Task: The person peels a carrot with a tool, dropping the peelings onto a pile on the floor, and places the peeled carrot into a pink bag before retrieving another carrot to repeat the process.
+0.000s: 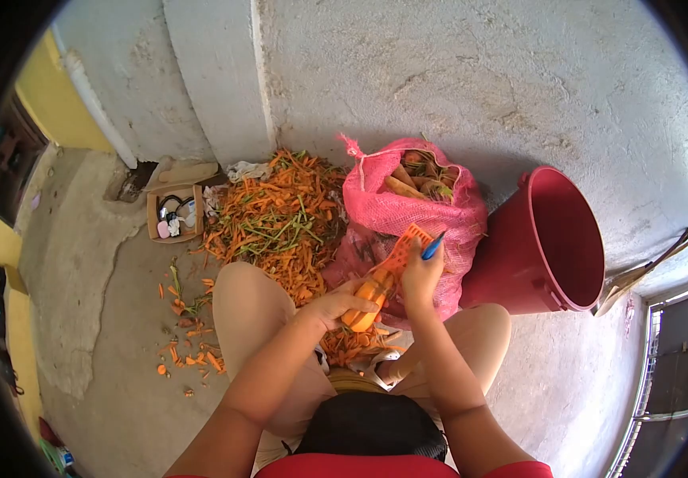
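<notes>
My left hand (pixel 339 306) is closed around the lower part of a thick, partly peeled carrot (pixel 361 311), tilted over the gap between my knees. Wrapped in my right hand (pixel 422 277) is a tool with a blue handle (pixel 433 245), its end sticking out above the fist. Beside that fist, an orange strip with holes (pixel 409 242) reaches up from the carrot, blurred at its lower end. The working end of the tool is hidden. Carrot peelings (pixel 360 347) lie below my hands.
A large heap of orange and green peelings (pixel 280 215) lies against the wall. Next to it stands a pink mesh sack (pixel 459 209) of unpeeled carrots (pixel 404 185). A dark red bucket (pixel 503 247) leans at the right. On the left is a small cardboard box (pixel 188 233).
</notes>
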Action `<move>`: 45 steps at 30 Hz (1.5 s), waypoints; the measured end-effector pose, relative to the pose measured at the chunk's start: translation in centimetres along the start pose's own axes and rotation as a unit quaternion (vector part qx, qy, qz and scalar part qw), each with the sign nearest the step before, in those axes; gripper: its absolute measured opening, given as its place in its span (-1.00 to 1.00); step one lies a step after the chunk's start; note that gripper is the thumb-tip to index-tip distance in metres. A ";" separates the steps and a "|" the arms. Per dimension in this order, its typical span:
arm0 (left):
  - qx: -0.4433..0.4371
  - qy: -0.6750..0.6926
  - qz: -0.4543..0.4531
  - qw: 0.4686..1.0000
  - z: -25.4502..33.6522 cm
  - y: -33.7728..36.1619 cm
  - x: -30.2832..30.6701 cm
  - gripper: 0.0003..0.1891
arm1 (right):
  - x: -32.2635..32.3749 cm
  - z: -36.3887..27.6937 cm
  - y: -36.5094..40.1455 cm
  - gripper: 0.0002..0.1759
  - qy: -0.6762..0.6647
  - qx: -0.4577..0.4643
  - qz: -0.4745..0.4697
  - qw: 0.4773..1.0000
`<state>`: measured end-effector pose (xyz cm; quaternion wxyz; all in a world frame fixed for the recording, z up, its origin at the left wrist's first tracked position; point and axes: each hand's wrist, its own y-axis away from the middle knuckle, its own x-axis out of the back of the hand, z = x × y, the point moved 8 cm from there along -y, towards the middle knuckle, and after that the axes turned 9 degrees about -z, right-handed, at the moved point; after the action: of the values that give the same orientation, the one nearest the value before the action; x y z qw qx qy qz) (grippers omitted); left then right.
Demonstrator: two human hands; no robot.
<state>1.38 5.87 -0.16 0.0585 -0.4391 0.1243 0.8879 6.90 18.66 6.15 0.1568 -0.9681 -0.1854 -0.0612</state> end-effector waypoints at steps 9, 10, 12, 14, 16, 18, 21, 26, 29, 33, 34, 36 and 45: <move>-0.015 -0.097 -0.051 0.994 1.0 1.0 -1.1 -0.37 | 3.9 4.1 -2.9 -0.79 0.155 -0.050 0.105 0.981; -0.019 -0.080 -0.048 0.995 1.1 1.1 -1.2 -0.38 | 5.4 6.5 -3.5 -0.79 0.148 -0.067 0.129 0.978; -0.032 -0.048 -0.041 0.998 1.6 1.2 -1.4 -0.39 | 6.2 7.7 -3.9 -0.79 0.145 -0.086 0.146 0.975; -0.032 -0.045 0.006 0.998 1.1 0.6 0.9 -0.41 | 6.8 7.2 -3.5 -0.81 0.164 -0.097 0.129 0.973; -0.032 -0.053 0.046 0.997 1.2 0.4 2.0 -0.45 | 5.4 6.2 -2.8 -0.83 0.143 -0.087 0.058 0.984; -0.029 -0.049 0.061 0.997 1.3 0.5 2.3 -0.46 | 3.6 4.8 -1.9 -0.85 0.107 -0.067 0.005 0.992; -0.022 -0.026 0.064 0.997 1.0 0.3 1.9 -0.47 | 1.8 2.9 -1.0 -0.85 0.021 -0.053 0.009 0.998; -0.033 0.001 0.059 0.998 1.2 0.5 1.9 -0.46 | 0.4 0.0 -1.2 -0.87 -0.044 -0.053 0.026 0.997; -0.014 0.002 0.059 0.998 0.9 0.6 0.9 -0.46 | -0.8 -1.3 -1.0 -0.88 -0.025 -0.023 0.007 0.999; 0.001 -0.052 0.041 0.998 0.8 0.8 0.7 -0.53 | -2.0 -1.2 0.2 -0.86 0.072 -0.048 -0.040 0.995; 0.001 -0.071 0.046 0.996 0.9 0.8 0.8 -0.53 | -1.9 -1.3 0.3 -0.85 0.085 -0.056 -0.039 0.994; -0.002 -0.101 0.046 0.994 1.1 1.0 0.7 -0.53 | -1.7 -0.9 0.1 -0.85 0.115 -0.058 -0.027 0.991; -0.008 -0.084 -0.009 0.996 1.5 0.9 -0.3 -0.47 | 5.0 8.1 -5.1 -0.78 0.190 -0.098 0.161 0.963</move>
<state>0.19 5.37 1.07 0.0731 -0.3645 0.1074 0.9221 10.06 27.47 0.78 0.1010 -0.9664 0.0133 -0.2358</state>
